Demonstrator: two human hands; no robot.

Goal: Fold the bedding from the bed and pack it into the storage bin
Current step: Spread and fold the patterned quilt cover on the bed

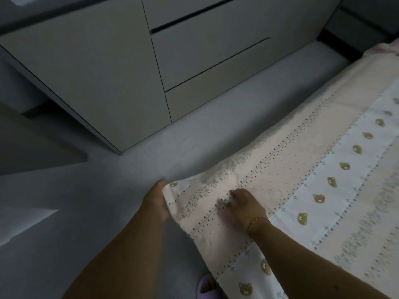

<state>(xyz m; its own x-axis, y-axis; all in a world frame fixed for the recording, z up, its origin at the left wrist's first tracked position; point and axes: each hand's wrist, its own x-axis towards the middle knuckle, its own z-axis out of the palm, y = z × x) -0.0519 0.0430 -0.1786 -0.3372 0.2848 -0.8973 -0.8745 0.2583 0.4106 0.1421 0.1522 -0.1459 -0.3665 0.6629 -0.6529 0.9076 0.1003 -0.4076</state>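
Dim room, view down and forward. Far left: grey floor (64, 212) with a dark slanted shape at the left edge, too dark to identify. Upper left to centre: pale cabinet (97, 72) with flat doors; drawer fronts (205, 52) to its right, separated by dark gaps.

Lower left of centre: left hand (156, 203) reaching forward, forearm bare. Grip closed on the near corner of the sheet (302, 169), thumb on the outer edge, fingers hidden under the cloth; corner lifted slightly off the bed and hanging over the floor. Below it, at the bottom edge: lilac slipper (206, 287) on a foot, partly covered by the hanging cloth.

Centre: right hand (246, 205) on top of the sheet, just beside the left, palm down. Grip pressed together, fingertips pinching a small bit of cloth along a dotted line of the pattern. Thin bracelet (257, 221) at the wrist.

Centre to right: sheet spread flat over the bed, running to the upper right corner of the view. Pattern in lengthwise bands: pale pink with dark dots and small leaf sprigs, then a white band with a row of brown bear faces (319, 198), then a faint floral band at far right. Upper right: dark gap between bed end and cabinet.
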